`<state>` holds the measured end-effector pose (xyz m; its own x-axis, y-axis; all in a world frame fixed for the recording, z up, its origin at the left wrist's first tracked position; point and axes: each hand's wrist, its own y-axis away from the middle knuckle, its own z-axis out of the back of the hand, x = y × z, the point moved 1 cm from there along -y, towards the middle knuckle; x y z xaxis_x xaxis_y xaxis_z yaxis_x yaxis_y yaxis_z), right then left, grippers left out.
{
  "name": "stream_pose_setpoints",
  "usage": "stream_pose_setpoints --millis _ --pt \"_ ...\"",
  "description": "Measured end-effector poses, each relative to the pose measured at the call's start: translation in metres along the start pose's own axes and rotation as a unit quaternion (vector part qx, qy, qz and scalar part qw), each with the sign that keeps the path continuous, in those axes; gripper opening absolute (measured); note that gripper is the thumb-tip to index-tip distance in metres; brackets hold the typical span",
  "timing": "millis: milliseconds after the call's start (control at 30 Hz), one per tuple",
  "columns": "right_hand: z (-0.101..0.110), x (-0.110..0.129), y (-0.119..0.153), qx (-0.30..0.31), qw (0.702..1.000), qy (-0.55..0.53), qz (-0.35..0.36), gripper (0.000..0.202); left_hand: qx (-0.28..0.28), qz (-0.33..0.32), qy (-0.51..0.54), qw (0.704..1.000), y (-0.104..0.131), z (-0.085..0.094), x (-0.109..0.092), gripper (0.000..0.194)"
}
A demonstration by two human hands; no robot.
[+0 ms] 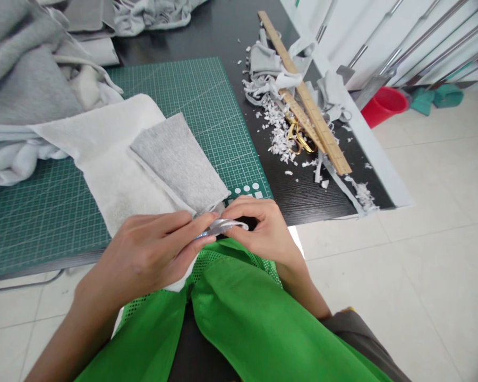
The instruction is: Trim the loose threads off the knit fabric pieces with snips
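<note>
At the near edge of the table, my left hand is closed, pinching the edge of a piece of light grey fabric. My right hand is closed on the same folded edge, fingertips close to those of the left. Between them shows a thin fold with a whitish rim and a small bluish patch that I cannot make out. A darker grey folded fabric piece lies over the light one, its lower corner reaching my fingers. The fabric spreads away from me over a green cutting mat.
Heaped grey cloth covers the left side of the table. To the right lie a wooden ruler, gold-handled scissors, fabric scraps and shreds. A red bucket and long-handled tools stand on the floor beyond the table's right edge.
</note>
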<state>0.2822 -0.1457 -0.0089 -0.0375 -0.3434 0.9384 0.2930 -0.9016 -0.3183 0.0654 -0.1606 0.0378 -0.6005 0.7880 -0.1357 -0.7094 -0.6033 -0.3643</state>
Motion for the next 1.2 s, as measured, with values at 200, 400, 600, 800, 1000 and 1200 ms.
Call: stream_pose_setpoints --millis 200,400,600,800,1000,1200 --pt "-0.0001 -0.0002 0.0006 -0.001 1.0 0.001 0.004 0.013 -0.01 -0.01 0.002 1.0 -0.0027 -0.0013 0.0008 0.031" --pt "-0.0003 0.0011 -0.0003 0.004 1.0 0.01 -0.006 0.011 -0.022 -0.029 0.008 0.999 -0.0027 -0.0027 0.0037 0.025" --pt "0.0007 0.0004 0.0 0.009 1.0 0.015 -0.008 0.011 0.005 -0.01 0.012 1.0 -0.0044 -0.0007 0.0036 0.029" --pt "0.0002 0.0015 -0.0001 0.005 1.0 0.014 -0.008 0.012 0.0 -0.008 0.009 1.0 -0.0014 0.0011 0.0039 0.031" --pt "-0.0002 0.0003 -0.0001 0.007 1.0 0.022 -0.007 0.013 0.009 -0.027 -0.009 1.0 -0.0048 0.0001 0.0047 0.031" --pt "0.0002 0.0009 0.0001 0.012 0.999 0.039 -0.003 0.012 0.033 -0.042 -0.036 0.998 -0.0081 0.0038 0.0026 0.026"
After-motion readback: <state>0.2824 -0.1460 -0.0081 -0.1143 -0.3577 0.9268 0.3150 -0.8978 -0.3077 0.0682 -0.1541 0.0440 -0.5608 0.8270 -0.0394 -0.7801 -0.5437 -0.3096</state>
